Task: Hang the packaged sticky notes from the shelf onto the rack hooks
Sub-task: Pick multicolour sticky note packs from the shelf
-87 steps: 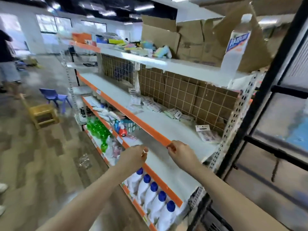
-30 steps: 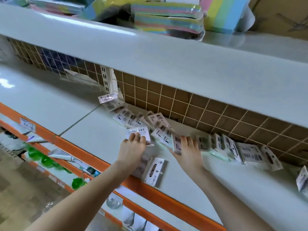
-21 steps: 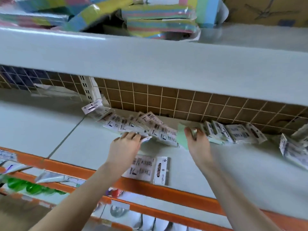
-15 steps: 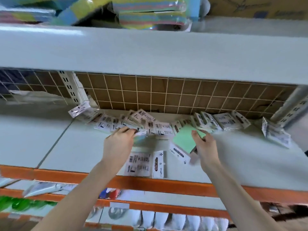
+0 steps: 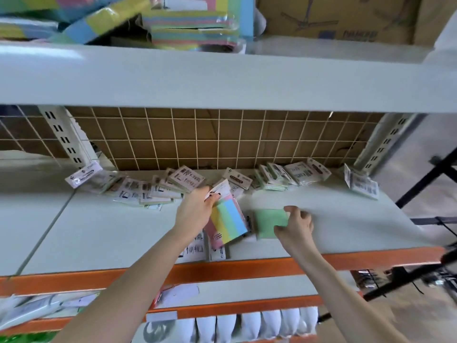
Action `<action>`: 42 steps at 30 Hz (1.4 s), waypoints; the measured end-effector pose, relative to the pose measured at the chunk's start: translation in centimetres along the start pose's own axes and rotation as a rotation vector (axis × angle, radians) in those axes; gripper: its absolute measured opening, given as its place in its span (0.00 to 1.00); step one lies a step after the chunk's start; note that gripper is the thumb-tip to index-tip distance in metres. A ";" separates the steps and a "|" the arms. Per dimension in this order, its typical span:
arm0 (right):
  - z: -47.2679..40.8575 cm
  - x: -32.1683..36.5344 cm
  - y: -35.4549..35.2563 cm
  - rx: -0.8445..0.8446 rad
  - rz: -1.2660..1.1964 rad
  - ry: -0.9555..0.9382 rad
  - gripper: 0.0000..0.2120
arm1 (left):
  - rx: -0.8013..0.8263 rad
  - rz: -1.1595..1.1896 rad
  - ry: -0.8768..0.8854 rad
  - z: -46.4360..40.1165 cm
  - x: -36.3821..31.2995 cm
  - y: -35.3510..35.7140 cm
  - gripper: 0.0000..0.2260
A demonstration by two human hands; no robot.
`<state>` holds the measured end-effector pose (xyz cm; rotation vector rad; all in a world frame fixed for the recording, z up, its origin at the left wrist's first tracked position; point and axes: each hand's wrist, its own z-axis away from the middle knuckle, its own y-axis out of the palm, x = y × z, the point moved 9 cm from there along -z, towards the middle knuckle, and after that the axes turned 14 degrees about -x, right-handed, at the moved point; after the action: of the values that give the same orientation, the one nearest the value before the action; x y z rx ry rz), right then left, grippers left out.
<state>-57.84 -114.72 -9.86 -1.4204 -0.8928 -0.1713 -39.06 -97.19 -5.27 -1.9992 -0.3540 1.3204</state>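
- Stack of pastel foam sheets [image 5: 193,28], plastic-wrapped, on the top board, well above both hands.
- Cardboard box [image 5: 333,18] with a ceiling-fan drawing, above and to the right of the hands.
- Row of white bottles [image 5: 257,323] on a lower level, below the forearms.
- Slotted white upright [image 5: 63,137], up and left of the hands.
- Black metal frame [image 5: 425,179], far right.

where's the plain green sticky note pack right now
In the head view the plain green sticky note pack is right of centre over the white shelf, pinched by the right hand, beside the striped multicolour pack in the left hand.
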 end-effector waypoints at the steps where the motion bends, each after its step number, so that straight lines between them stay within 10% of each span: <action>1: 0.0 0.9 -0.3 -0.014 -0.014 -0.052 0.22 | 0.020 0.019 -0.022 0.1 0.3 0.5 0.10; 10: 2.5 8.9 4.5 0.342 -0.164 -0.337 0.20 | 0.067 0.298 -0.089 1.4 -0.8 0.6 0.06; 15: 2.5 7.8 3.7 0.328 -0.624 -0.093 0.15 | 0.184 0.739 -0.467 2.9 1.3 1.4 0.13; 29: 3.5 -3.6 -8.4 -0.068 -1.008 0.249 0.08 | 0.517 0.880 -0.376 9.4 -10.1 10.0 0.13; 42: 3.5 -17.2 -28.9 -0.383 -0.983 0.156 0.02 | 0.762 0.947 -0.089 20.3 -31.0 16.6 0.10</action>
<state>-88.22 -124.11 1.57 -1.1666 -1.4130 -1.2249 -73.17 -118.58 0.12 -1.4295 1.0434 1.7145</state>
